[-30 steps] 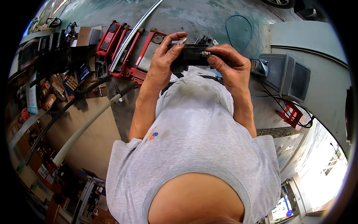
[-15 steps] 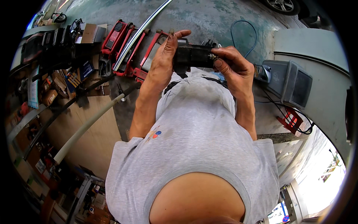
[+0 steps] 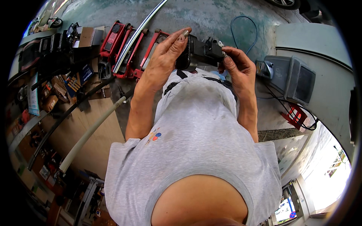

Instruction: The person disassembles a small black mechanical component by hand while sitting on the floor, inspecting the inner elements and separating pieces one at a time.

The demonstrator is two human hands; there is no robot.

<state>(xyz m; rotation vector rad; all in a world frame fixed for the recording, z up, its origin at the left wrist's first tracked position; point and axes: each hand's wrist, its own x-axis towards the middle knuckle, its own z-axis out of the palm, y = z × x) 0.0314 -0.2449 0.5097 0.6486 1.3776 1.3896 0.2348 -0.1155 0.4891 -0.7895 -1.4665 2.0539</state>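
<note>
Between my hands is a black, blocky device (image 3: 203, 49) with a rounded, ribbed end on the left and small raised parts on its right end. I cannot make out its exact kind. My left hand (image 3: 167, 51) closes round the rounded end, thumb along its upper side. My right hand (image 3: 240, 67) has thumb and forefinger pinched at a small light metal piece (image 3: 223, 53) on the device's right end. Both hands are in front of my waist, above my light grey trousers, and their fingers are darkly stained. The device's underside is hidden.
Red floor jacks (image 3: 115, 39) stand ahead on the left, a shiny curved metal strip (image 3: 137, 35) crossing them. A blue hose (image 3: 256, 28) loops on the floor. To the right are a grey monitor-like unit (image 3: 301, 81) and a red stand (image 3: 294, 116). Boxes (image 3: 85, 37) and clutter fill the left.
The device has been turned in my hands, so its ribbed end and raised parts now show. My left hand has shifted slightly left; my right fingers remain at the right end.
</note>
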